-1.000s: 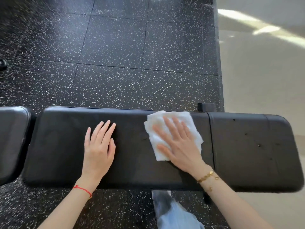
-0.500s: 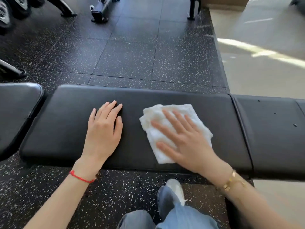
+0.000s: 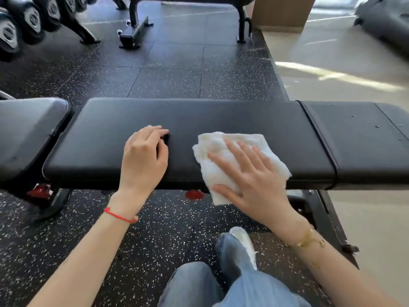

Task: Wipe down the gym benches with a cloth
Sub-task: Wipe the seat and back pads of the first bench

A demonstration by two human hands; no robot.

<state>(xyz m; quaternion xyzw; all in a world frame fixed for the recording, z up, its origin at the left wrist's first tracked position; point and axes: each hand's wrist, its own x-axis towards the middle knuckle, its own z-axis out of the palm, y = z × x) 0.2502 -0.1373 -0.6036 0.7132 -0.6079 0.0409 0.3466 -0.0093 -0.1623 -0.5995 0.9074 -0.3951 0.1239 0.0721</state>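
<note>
We judge the wipe to be mid-course on 1 bench (image 3: 221, 116). Our right hand (image 3: 250, 178) lies flat with the fingers spread wide, pressing the cloth (image 3: 223, 142) onto the long black pad, nearer its right half and close to the front edge. 1 corner of the cloth hangs over that front edge. Our left hand (image 3: 143, 156) rests on the same pad, well apart from the cloth, its fingers curled a little and holding nothing; it looks to be bracing us.

Done so far: we cannot tell. The pad shows no wet streak or sheen that would mark the wiped part from the rest.

Left, by our estimate: the short pad (image 3: 358, 138) to the right of the seam carries a few pale specks and looks untouched. The neighbouring pad (image 3: 28, 129) at far left also waits.

Cloth: white, soft, terry-like, folded into a rough square with rumpled edges, faintly yellowed near the middle. It lies limp under the palm, so we expect it to bunch if pushed by its edge.

Bench pad: smooth black vinyl, matte, no tears visible.
</note>
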